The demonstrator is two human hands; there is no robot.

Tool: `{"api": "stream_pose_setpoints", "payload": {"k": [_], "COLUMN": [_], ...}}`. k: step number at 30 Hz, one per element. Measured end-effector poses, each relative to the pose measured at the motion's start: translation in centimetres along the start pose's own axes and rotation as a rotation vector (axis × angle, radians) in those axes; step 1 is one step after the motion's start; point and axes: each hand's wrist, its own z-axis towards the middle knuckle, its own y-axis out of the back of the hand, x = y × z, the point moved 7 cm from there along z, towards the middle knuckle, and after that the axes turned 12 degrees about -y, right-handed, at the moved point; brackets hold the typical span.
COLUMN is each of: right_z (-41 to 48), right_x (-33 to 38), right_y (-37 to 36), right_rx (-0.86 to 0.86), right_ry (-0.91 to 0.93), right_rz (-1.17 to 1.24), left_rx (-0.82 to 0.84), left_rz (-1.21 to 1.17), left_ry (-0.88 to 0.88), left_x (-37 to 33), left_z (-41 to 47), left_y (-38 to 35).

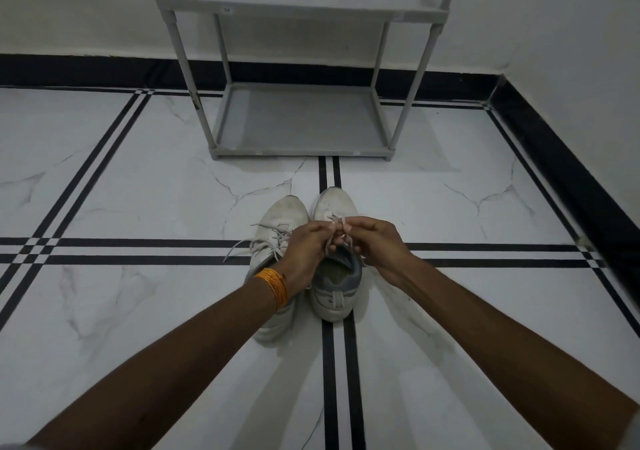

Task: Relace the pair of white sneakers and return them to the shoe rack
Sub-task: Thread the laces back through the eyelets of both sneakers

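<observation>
floor (138,190) bears sneakers (332,297), rack (298,152).

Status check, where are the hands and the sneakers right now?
Left hand and right hand both pinching right sneaker's lace. Left sneaker beside it, laces loose. Rack ahead, path clear.

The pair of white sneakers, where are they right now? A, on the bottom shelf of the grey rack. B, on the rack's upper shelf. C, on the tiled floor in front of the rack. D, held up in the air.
C: the pair of white sneakers stands side by side on the white marble-look tiled floor, short of the grey plastic shoe rack, whose visible shelves hold no shoes.
</observation>
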Motion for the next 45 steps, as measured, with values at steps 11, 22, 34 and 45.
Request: {"api": "stream_pose_setpoints", "payload": {"k": [11, 22, 34, 45], "right_z": [0.0, 0.2, 0.3, -0.2], "right_x": [-0.1, 0.4, 1.5, 2.4], "right_y": [0.1, -0.4, -0.8, -1.8], "right_rx": [-0.159, -0.061, 0.043, 0.117], "right_ry": [0.047, -0.009, -0.071, 0.073], "right_rz": [0.019, -0.019, -0.220, -0.464], "left_rx": [-0.090, 0.006, 0.085, 0.033], "left_rz": [0.306, 0.711, 0.813, 0.618], "left_ry": [-0.271, -0.520, -0.482, -0.161], "left_x": [-1.3, -2.5, -3.1, -1.8], "left_z": [0.9, 1.1, 2.3, 3.4], "left_y": [0.3, 0.5, 1.0, 2.1]}}
